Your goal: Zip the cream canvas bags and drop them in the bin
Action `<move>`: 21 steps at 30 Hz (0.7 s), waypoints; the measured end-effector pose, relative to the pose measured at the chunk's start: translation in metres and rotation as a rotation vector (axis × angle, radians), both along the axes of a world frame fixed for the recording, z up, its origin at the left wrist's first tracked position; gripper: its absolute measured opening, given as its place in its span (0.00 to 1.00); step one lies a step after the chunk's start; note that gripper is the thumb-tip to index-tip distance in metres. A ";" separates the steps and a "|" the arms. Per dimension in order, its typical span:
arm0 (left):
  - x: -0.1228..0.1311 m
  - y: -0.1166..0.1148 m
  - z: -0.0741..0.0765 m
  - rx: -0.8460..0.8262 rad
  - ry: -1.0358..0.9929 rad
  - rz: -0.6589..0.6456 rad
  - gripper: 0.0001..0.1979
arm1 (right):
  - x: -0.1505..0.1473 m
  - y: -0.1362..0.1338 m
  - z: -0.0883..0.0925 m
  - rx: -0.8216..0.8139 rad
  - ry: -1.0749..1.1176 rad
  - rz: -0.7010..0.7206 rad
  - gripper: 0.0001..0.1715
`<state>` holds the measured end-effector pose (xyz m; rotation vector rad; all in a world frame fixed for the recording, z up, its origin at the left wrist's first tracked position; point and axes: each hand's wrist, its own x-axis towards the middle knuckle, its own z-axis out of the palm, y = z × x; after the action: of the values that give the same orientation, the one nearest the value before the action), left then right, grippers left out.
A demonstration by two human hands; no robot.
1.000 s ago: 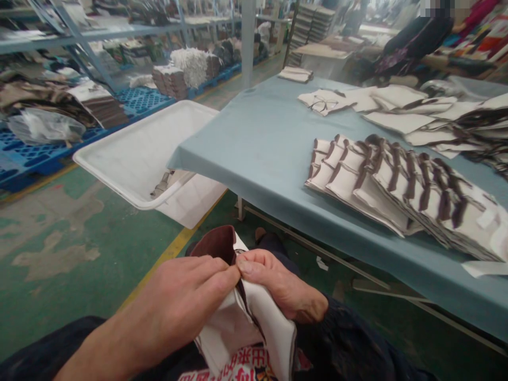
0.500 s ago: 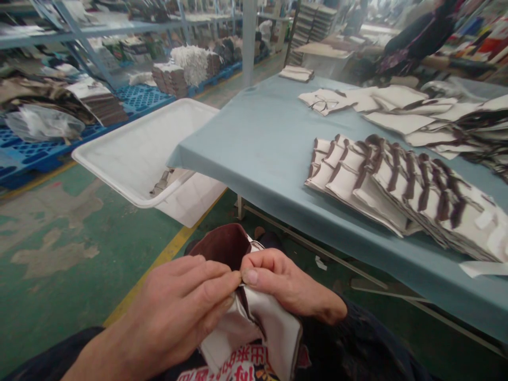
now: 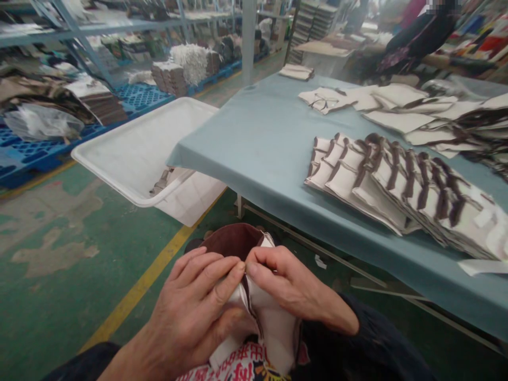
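In the head view my left hand (image 3: pixel 194 299) and my right hand (image 3: pixel 297 286) meet low in the middle, over my lap. Both pinch the edge of a sewn fabric piece (image 3: pixel 273 312), white outside with a dark brown lining that opens away from me like a tube. The fingertips almost touch at a dark seam running down the white side. My left palm and fingers cover much of the piece's left part. Under it shows printed cloth (image 3: pixel 242 368) with red characters on my front.
Overlapping white-and-brown pieces (image 3: pixel 365 180) lie on the blue-covered table (image 3: pixel 254 137) at right, with more pieces (image 3: pixel 400 121) and glasses (image 3: pixel 323 103) behind. A white tub (image 3: pixel 130 143) stands left of the table. Stacks on blue pallets (image 3: pixel 138 103) line the shelving; a person (image 3: pixel 420 37) is behind the table.
Both hands have shifted slightly, my right wrist a little to the right. The brown opening shows wider. Each hand keeps its pinch on the fabric piece.
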<state>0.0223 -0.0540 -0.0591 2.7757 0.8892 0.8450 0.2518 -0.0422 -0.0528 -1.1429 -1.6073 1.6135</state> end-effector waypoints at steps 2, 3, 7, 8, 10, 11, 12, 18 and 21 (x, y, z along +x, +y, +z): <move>0.001 -0.002 -0.004 -0.010 -0.004 0.032 0.15 | 0.000 0.001 -0.001 0.079 -0.118 0.005 0.20; 0.001 -0.003 -0.006 -0.014 -0.012 0.040 0.15 | 0.001 0.001 -0.001 0.069 -0.121 0.009 0.19; 0.000 -0.008 -0.008 -0.020 -0.061 0.027 0.18 | -0.002 -0.002 0.002 -0.126 0.147 -0.010 0.27; 0.001 -0.009 -0.008 -0.020 -0.082 0.026 0.19 | -0.004 -0.004 0.004 -0.169 0.224 -0.024 0.30; 0.002 -0.010 -0.006 -0.015 -0.133 0.041 0.21 | -0.009 -0.006 0.011 -0.211 0.352 -0.045 0.32; 0.004 -0.010 -0.006 -0.005 -0.161 0.052 0.22 | -0.012 -0.006 0.015 -0.210 0.399 -0.053 0.33; 0.006 -0.010 -0.006 0.009 -0.187 0.061 0.23 | -0.014 -0.006 0.018 -0.197 0.429 -0.061 0.33; 0.012 -0.004 -0.012 0.049 -0.254 0.115 0.24 | -0.016 0.004 0.020 -0.156 0.440 -0.064 0.33; 0.007 -0.003 -0.011 0.001 -0.295 0.093 0.26 | -0.014 0.007 0.014 -0.243 0.487 0.026 0.34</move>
<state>0.0294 -0.0571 -0.0702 2.5328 0.9665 1.2289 0.2380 -0.0349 -0.0387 -0.7572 -1.1392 1.9585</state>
